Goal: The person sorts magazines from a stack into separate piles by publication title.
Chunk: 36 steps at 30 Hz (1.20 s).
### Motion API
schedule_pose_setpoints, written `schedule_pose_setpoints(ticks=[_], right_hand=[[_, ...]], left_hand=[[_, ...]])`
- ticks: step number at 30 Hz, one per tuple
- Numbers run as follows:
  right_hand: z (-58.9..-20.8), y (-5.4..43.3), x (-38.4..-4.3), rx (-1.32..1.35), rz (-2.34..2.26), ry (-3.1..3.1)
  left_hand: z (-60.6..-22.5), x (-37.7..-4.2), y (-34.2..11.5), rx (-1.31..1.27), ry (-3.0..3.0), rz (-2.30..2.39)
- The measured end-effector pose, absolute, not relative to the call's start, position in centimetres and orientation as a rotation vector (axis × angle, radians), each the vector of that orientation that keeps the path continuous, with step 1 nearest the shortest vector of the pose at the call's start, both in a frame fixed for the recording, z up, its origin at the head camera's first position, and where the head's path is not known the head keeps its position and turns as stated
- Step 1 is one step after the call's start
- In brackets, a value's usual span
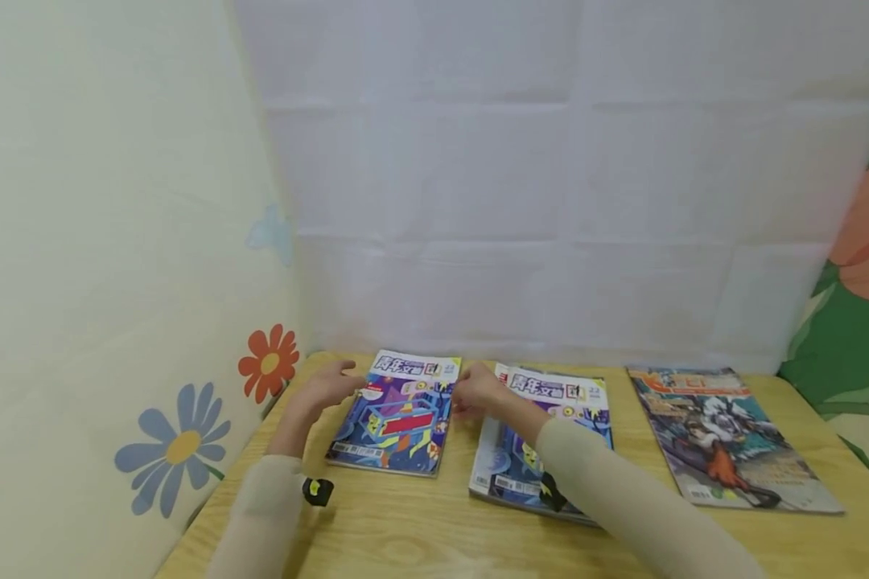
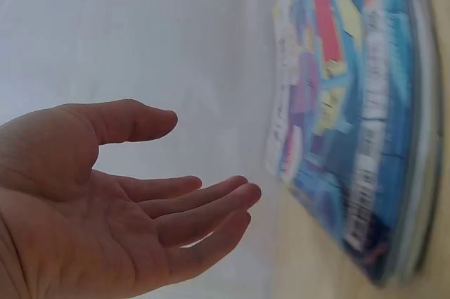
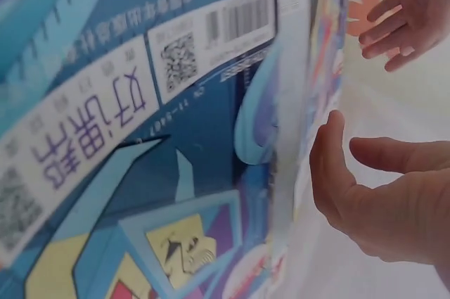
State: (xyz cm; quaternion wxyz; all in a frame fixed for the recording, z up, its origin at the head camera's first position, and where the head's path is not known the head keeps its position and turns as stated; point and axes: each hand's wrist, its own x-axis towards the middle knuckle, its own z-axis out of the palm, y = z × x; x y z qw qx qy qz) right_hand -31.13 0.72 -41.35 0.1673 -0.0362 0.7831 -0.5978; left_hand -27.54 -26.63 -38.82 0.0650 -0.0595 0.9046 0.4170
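A blue and purple magazine (image 1: 404,426) lies flat on the wooden table at the left. My left hand (image 1: 331,386) hovers at its left edge; in the left wrist view the same hand (image 2: 155,207) has its fingers extended, thumb apart, palm bare. Close to that magazine's right edge is my right hand (image 1: 475,389). Seen from the right wrist, the hand (image 3: 380,193) has loosely bent fingers and a gap below the thumb, with nothing held. Beneath the right forearm lies a small stack of magazines (image 1: 488,454), its top cover matching the left one and partly hidden.
A larger magazine (image 1: 724,442) with painted figures lies at the table's right side. White cloth (image 1: 434,177) hangs behind the table (image 1: 398,527). A wall with painted flowers (image 1: 183,447) stands close along the left edge.
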Motion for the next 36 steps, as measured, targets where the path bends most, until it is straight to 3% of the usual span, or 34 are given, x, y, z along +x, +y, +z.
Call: schedule_pose_setpoints(ticks=[12,23,36], right_hand=[[-39.5,4.0,-28.5,-0.332,-1.928,2.129],[-39.8,10.8,-26.1,-0.412,-1.902,2.343],[-40.3,18.3,-24.1,-0.372,-1.684,2.638]], left_hand=[[-36.8,-26.0,-23.2,0.188,2.706,1.337],[-37.3,-25.3,-17.6,0.58,2.667,1.371],[-40.1,-26.0,-11.5,0.657,2.628,1.334]])
